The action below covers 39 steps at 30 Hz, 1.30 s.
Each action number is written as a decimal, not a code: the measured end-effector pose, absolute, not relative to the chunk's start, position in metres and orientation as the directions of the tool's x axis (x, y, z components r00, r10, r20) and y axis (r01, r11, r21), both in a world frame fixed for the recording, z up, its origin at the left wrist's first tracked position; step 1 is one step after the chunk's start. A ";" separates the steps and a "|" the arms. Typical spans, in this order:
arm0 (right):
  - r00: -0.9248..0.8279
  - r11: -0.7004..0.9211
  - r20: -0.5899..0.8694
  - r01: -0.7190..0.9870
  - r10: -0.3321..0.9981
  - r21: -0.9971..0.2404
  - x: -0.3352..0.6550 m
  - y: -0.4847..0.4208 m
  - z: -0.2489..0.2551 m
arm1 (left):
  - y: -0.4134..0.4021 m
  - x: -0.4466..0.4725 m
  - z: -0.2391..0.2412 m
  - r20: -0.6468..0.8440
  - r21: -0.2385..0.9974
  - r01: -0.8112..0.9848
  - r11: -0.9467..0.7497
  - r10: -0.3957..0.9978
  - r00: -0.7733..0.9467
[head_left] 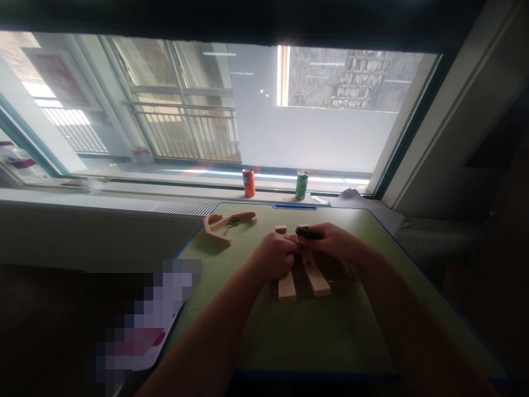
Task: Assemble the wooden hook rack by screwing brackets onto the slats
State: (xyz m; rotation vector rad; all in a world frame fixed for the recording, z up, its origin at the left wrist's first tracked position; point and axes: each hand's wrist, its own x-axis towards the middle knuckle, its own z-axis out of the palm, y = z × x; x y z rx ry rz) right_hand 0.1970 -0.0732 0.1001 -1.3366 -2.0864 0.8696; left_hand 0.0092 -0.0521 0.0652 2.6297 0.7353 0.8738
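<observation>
The two wooden strips (317, 278) lie on the table in front of me, side by side and slightly splayed, their near ends apart and their far ends up by my fingers. My left hand (276, 256) is bunched narrow over the left-hand strip, fingertips reaching in toward the other one; what they pinch, if anything, is hidden, so I can't tell. My right hand (333, 241) is closed around a small black tool (308, 233), its dark end pointing inward near the far end of the right-hand strip. My fingertips sit right beside that tool, so if it slips off the wood under pressure, I could nip or scrape a left finger. The near ends have nothing of mine on them, so a hard push at the far ends might swing the strips out of line. Some see-through wrapping, it seems, shows around the wood; that could let it slide on the smooth green table (264, 339). Off to the left are curved wooden parts (218, 237) with a few thin metal pieces (232, 225) lying among them, and a careless elbow or a knock to the table could scatter those. Further out, an orange can (248, 183) and a green can (302, 186) stand on the windowsill (273, 197), well clear of my hands.
</observation>
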 end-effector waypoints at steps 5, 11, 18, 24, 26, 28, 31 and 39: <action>-0.365 0.339 0.126 0.609 0.922 -0.716 0.194 -0.075 0.097 | -0.053 0.009 0.067 0.478 0.366 0.419 -0.831 0.555 0.681; -0.376 0.366 0.155 0.596 0.914 -0.715 0.191 -0.072 0.093 | -0.053 0.009 0.067 0.477 0.376 0.407 -0.832 0.550 0.685; -0.319 0.298 0.120 0.598 0.940 -0.744 0.191 -0.073 0.089 | -0.052 0.009 0.066 0.463 0.398 0.412 -0.820 0.567 0.682; -0.310 0.311 0.142 0.610 0.940 -0.729 0.191 -0.072 0.086 | -0.051 0.009 0.067 0.455 0.390 0.409 -0.825 0.559 0.693; -0.308 0.306 0.134 0.619 0.942 -0.723 0.192 -0.071 0.084 | -0.052 0.009 0.068 0.459 0.388 0.412 -0.825 0.560 0.689; -0.286 0.289 0.129 0.638 0.950 -0.714 0.192 -0.072 0.082 | -0.053 0.010 0.070 0.468 0.387 0.411 -0.825 0.560 0.684; -0.243 0.273 0.146 0.658 0.959 -0.702 0.194 -0.078 0.084 | -0.055 0.010 0.071 0.479 0.388 0.404 -0.828 0.556 0.680; -0.215 0.326 0.256 0.429 0.943 -0.842 0.195 -0.107 0.146 | -0.053 0.011 0.062 0.502 0.480 0.389 -0.786 0.610 0.613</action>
